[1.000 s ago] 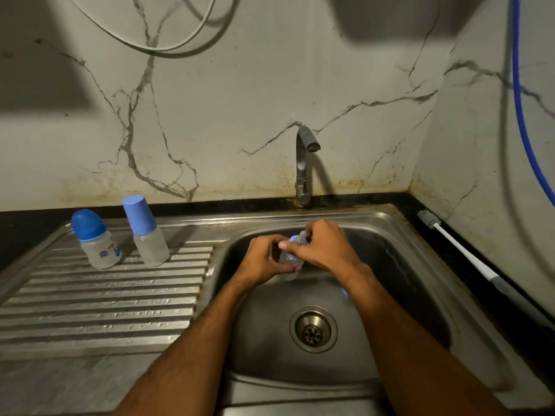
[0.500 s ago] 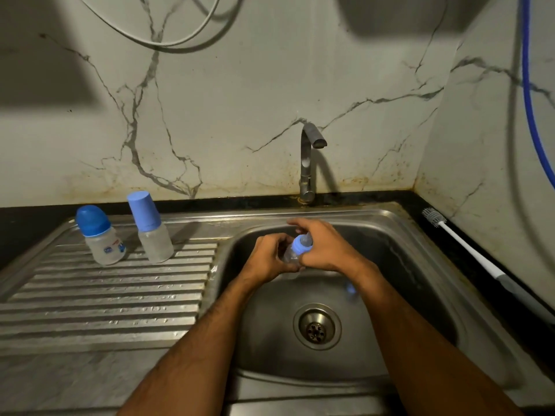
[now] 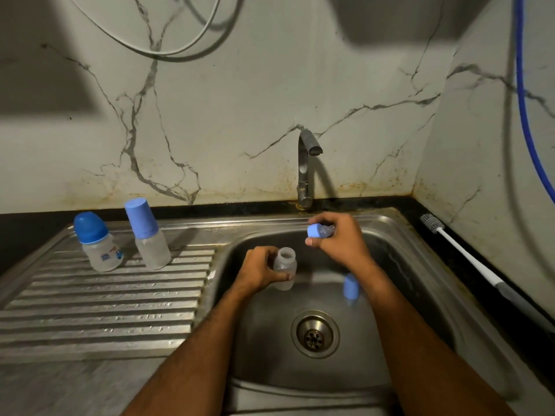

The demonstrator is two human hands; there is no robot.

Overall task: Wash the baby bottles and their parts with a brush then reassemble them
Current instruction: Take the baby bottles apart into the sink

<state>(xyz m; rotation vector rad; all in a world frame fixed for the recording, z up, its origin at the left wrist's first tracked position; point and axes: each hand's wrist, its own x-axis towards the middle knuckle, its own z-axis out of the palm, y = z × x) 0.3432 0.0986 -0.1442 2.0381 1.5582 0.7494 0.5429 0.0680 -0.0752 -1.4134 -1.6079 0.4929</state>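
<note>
The left hand [image 3: 260, 270] grips the open bottle body [image 3: 285, 268] upright over the sink [image 3: 399, 235], fingers wrapped round its side, so any drips fall into the basin. At two o'clock from it the right hand [image 3: 339, 235] pinches the blue collar and teat [image 3: 319, 230], held apart from the neck, probably so each part can be scrubbed on its own. A blue cap [image 3: 350, 286] lies in the basin under the right wrist. Two capped bottles [image 3: 100, 241] wait on the drainboard at nine o'clock; the brush [image 3: 468, 257] lies on the worktop at three o'clock, near the right hand.
</note>
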